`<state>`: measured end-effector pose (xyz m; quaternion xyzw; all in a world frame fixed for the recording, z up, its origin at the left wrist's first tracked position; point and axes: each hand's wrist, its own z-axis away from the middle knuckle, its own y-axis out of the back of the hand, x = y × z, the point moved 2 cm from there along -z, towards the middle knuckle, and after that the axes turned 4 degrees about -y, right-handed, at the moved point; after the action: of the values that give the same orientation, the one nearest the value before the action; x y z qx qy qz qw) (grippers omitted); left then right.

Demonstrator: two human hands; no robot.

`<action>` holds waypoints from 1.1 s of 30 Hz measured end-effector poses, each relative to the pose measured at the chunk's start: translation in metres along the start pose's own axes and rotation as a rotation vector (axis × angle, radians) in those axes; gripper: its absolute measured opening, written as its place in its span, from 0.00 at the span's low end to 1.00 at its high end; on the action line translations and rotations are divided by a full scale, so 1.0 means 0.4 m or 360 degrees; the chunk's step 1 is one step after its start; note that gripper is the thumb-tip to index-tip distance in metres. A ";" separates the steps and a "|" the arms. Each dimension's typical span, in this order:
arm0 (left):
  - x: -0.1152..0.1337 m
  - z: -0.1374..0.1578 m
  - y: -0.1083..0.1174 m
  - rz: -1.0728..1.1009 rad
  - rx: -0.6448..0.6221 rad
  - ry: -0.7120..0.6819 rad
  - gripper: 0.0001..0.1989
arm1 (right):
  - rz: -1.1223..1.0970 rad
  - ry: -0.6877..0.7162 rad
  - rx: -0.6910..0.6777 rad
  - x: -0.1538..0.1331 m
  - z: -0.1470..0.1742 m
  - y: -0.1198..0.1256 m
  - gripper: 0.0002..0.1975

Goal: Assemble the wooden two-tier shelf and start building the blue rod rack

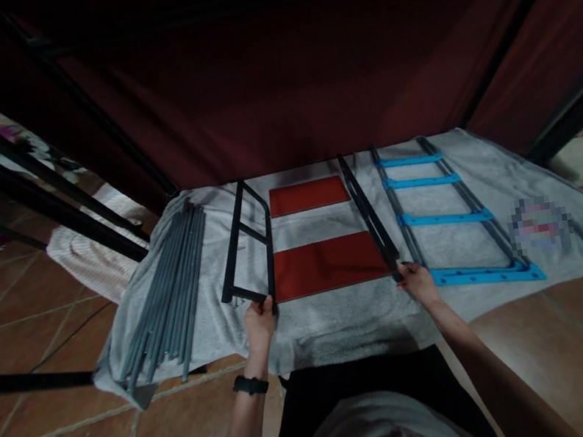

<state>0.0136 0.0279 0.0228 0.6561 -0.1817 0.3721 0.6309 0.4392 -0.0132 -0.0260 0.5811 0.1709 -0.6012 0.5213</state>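
Note:
My left hand is closed around the near end of a black metal frame with crossbars, which leans at the left of two red boards. A second black metal frame stands on edge at the boards' right side, its near corner pinched by my right hand. Between the frames lie the smaller red board at the back and the larger red board in front. A dark wristband is on my left wrist.
Grey metal tubes lie bundled at the left on the grey blanket. To the right is a ladder-like assembly with blue crosspieces and a blurred patch. A dark red panel rises behind; tiled floor surrounds the blanket.

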 end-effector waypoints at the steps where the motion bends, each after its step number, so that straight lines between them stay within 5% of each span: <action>1: -0.002 -0.001 -0.001 -0.0009 0.0011 -0.0011 0.13 | 0.0053 -0.0010 -0.0002 -0.003 0.002 0.000 0.16; 11: -0.022 -0.015 -0.007 -0.0078 0.0036 -0.0036 0.12 | -0.0224 -0.0123 -0.0027 0.001 -0.003 -0.010 0.12; 33: -0.040 -0.018 -0.021 -0.0112 0.0040 -0.0056 0.20 | -0.0237 -0.0192 0.0046 -0.001 0.007 -0.015 0.14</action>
<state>0.0074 0.0325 0.0050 0.6763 -0.1649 0.3405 0.6321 0.4329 -0.0128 -0.0273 0.5369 0.1733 -0.6746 0.4761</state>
